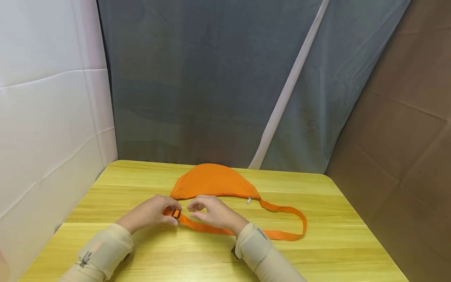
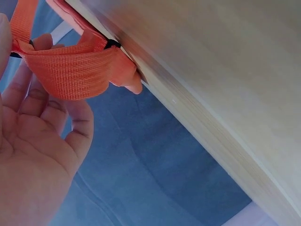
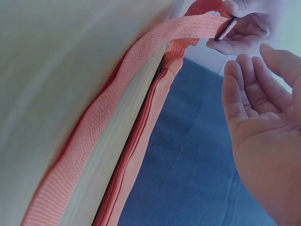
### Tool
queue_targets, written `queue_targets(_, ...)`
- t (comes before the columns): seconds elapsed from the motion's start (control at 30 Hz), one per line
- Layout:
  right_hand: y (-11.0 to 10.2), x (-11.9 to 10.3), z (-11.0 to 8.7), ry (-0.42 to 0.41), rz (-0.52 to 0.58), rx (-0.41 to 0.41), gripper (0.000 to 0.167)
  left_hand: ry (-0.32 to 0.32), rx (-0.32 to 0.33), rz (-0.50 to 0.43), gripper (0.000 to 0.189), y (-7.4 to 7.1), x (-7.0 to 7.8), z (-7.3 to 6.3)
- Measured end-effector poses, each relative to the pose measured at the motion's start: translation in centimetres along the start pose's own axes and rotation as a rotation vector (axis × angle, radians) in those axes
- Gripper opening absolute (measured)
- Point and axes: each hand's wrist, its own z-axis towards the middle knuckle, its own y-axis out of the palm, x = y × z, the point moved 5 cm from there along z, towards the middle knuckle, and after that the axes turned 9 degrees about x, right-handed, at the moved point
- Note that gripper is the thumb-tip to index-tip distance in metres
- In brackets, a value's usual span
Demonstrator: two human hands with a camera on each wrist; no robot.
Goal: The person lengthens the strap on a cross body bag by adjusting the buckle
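An orange waist bag (image 1: 213, 178) lies on the table, its curved side toward the back and a silver zipper pull (image 1: 248, 200) at its right end. From that end the orange strap (image 1: 287, 235) loops right, then returns along the front to my left hand (image 1: 153, 213). Thumb and fingers there pinch the strap at its black slider buckle (image 1: 176, 214). A short strap loop (image 2: 70, 75) hangs over those fingers in the left wrist view. Close by on the right, my right hand (image 1: 216, 213) hovers over the strap with fingers loosely bent and nothing in them, as the right wrist view confirms.
The wooden table (image 1: 197, 262) has rounded back corners. A grey cloth (image 1: 211, 78) hangs behind it, crossed by a pale slanting strip (image 1: 285, 90). White cloth (image 1: 53, 117) stands on the left and brown cloth (image 1: 398, 137) on the right.
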Motion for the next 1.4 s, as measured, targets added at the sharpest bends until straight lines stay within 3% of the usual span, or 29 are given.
queue_targets(0.87, 1.4, -0.6, 0.9, 0.030, -0.029, -0.031, 0.018, 0.031, 0.042, -0.021, 0.030, -0.3, 0.2, 0.1)
queue_targets(1.17, 2.2, 0.6, 1.1, 0.206, -0.002, -0.005, 0.015, 0.053, 0.059, -0.024, 0.032, -0.6, 0.5, 0.1)
queue_targets(1.4, 3.1, 1.2, 1.2, 0.254, 0.024, -0.067, 0.018, 0.043, 0.064, -0.015, 0.031, -0.7, 0.5, -0.1)
